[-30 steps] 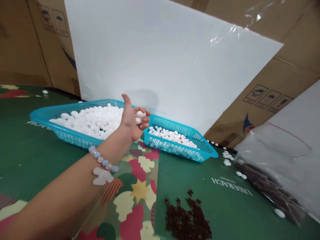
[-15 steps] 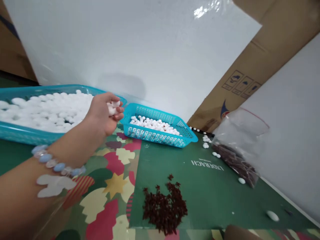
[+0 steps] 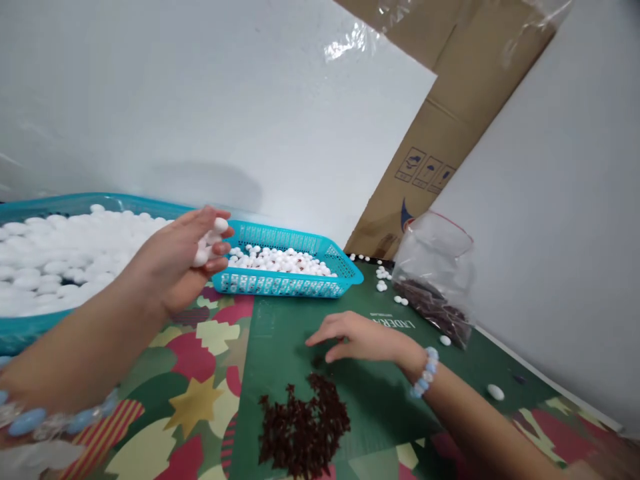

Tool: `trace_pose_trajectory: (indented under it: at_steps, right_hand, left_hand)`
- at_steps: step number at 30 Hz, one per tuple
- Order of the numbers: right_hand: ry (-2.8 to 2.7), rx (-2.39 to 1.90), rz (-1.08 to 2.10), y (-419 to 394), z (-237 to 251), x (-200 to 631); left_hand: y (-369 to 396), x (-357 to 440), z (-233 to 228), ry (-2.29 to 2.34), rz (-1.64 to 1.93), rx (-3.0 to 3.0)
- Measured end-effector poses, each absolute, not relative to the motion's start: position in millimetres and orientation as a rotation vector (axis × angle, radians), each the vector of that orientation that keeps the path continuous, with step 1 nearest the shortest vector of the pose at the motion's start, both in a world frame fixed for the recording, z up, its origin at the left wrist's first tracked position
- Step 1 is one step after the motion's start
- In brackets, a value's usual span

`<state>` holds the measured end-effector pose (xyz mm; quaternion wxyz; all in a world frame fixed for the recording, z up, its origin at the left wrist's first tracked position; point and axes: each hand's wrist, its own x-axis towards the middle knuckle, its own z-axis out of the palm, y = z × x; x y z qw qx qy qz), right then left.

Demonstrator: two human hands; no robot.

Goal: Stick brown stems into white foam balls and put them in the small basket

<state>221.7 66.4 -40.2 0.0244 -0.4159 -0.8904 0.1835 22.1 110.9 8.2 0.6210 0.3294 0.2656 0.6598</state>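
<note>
Here, white beads [image 3: 207, 243] beside basket rim [image 3: 280, 233]

A big blue basket [image 3: 20, 327] full of white balls sits at the left edge. A clear bag [image 3: 434, 280] with dark bits stands at the middle right. Brown cardboard [image 3: 450, 127] leans in the upper right, between white boards [image 3: 200, 100]. The surface [image 3: 210, 393] is green with colourful shapes.
</note>
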Motion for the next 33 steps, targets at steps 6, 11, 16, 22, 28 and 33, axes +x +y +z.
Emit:
trace_pose_trajectory:
  at_steps: [6, 11, 16, 22, 28, 33]
  right_hand:
    - [-2.602, -1.301, 0.582, 65, -66, 219]
    - [-2.339, -1.364, 0.524, 64, -51, 219]
    - [-2.086, -1.225, 0.539, 60, -7, 202]
    - [-1.837, -0.911, 0.757, 60, 15, 176]
    - [-1.823, -0.969, 0.800, 63, 15, 174]
    - [-1.933, -1.068, 0.733, 61, 16, 181]
  left_hand:
    - [110, 17, 8, 0.652, 1.463, 0.888]
    - [102, 15, 12, 0.647, 1.376, 0.845]
    - [99, 14, 13, 0.628, 1.288, 0.873]
    - [91, 15, 12, 0.499, 1.217, 1.014]
    - [89, 15, 9, 0.453, 1.155, 1.148]
    - [90, 19, 4, 0.481, 1.100, 1.206]
